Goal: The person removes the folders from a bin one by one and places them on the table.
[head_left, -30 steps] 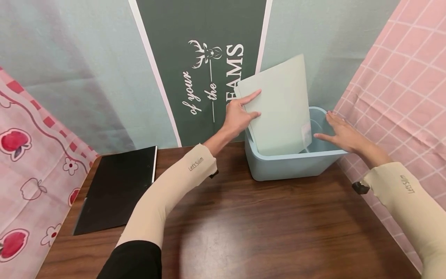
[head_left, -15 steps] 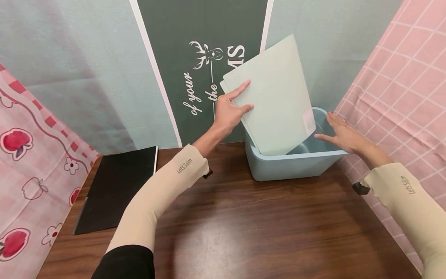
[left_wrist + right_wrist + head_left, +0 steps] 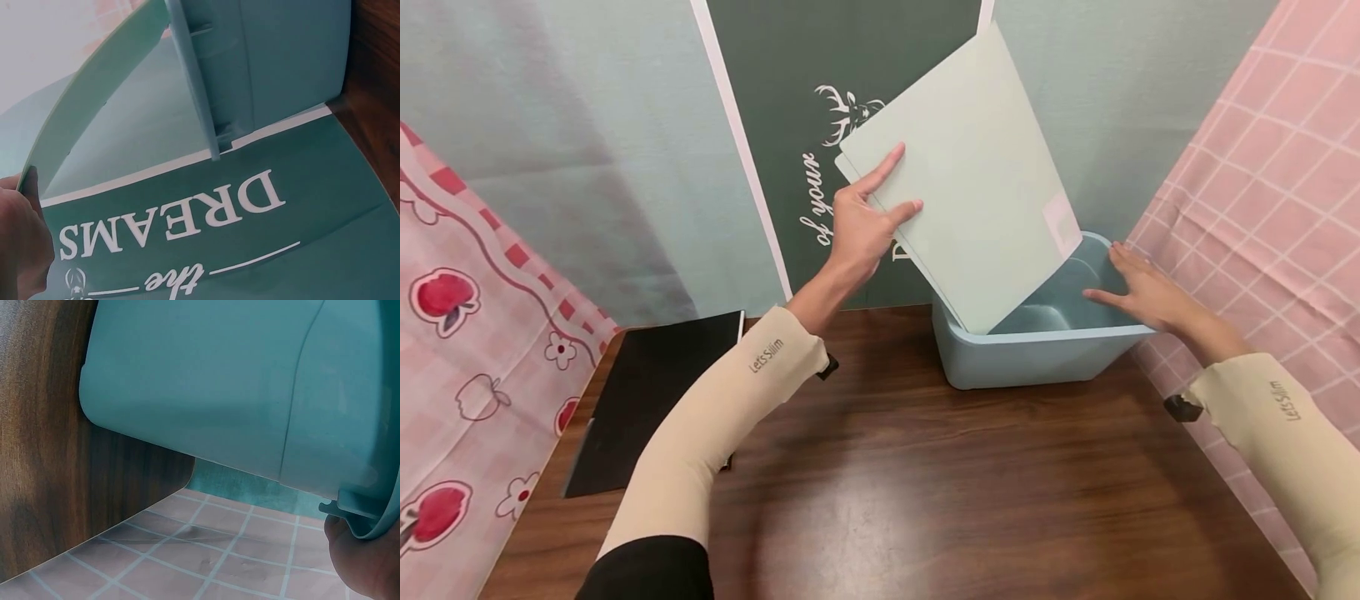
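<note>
My left hand (image 3: 861,227) pinches a pale green file folder (image 3: 973,179) at its left edge, thumb on the near face. The folder is tilted, with a pale label near its lower right corner and a second layer showing behind the front one. Its bottom corner overlaps the near left rim of a light blue plastic bin (image 3: 1037,362). The left wrist view shows the folder (image 3: 81,112) bowed, seen almost edge-on beside the bin. My right hand (image 3: 1153,290) grips the bin's right rim, thumb over the inside; in the right wrist view, fingers (image 3: 359,562) lie under the rim's outer lip.
A black folder (image 3: 655,392) lies on the left of the brown wooden table (image 3: 970,483), partly behind my left forearm. A grey-green printed curtain (image 3: 587,167) hangs behind the table. Pink cloths flank it, the gridded one (image 3: 1232,200) close beside the bin.
My left hand has moved up and left, drawing the folder mostly out of the bin and tilting it further left. My right hand has stayed on the rim.
</note>
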{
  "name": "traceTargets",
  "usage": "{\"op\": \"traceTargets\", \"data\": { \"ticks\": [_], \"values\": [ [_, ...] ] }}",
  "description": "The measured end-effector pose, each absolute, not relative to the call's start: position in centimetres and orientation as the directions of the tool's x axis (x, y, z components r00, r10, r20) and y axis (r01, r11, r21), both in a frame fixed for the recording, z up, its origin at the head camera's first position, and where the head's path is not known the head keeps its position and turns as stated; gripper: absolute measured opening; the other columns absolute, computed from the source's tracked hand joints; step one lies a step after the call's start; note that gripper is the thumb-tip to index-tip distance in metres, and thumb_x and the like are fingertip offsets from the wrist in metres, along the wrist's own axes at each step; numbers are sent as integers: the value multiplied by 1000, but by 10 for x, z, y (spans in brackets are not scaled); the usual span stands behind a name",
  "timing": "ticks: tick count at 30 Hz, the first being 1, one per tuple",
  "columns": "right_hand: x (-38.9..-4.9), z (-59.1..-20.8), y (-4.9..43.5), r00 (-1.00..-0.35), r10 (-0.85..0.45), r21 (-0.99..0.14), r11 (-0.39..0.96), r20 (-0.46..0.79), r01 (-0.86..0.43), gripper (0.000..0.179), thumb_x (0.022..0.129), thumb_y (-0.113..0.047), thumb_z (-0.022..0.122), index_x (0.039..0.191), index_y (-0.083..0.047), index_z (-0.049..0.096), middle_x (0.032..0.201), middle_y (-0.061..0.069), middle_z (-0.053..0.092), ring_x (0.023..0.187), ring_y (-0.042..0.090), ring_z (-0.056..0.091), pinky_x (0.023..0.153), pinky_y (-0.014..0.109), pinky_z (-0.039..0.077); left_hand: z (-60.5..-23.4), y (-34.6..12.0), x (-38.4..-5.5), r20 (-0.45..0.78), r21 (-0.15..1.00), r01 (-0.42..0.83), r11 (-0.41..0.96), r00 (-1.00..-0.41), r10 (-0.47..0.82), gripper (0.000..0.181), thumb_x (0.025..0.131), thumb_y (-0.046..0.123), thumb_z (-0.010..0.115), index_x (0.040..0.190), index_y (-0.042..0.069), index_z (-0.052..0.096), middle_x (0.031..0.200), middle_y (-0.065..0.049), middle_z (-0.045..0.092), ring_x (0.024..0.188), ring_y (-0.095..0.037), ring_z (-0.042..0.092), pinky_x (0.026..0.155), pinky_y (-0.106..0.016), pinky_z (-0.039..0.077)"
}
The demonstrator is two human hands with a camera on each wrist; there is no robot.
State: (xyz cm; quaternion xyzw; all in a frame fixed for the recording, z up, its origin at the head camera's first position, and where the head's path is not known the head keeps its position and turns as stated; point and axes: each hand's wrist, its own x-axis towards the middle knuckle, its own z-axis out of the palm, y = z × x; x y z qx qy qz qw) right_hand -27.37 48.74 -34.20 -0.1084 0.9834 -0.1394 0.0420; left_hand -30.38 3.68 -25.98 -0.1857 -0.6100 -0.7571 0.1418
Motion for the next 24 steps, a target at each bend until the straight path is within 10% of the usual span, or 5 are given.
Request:
{"op": "traceTargets", "data": {
  "ticks": [24],
  "values": [
    [-276,-344,486,-975,-218,-297,934,-28,-201,105,104,-48,64,163,14,3,170,37,-1,159,52,-1,128,65,2,-231,-8,-300,443,825,448,-344,-891,-98,77,77,-23,81,145,11,65,151,3,62,137,0,55,110,-25,49]
  ]
}}
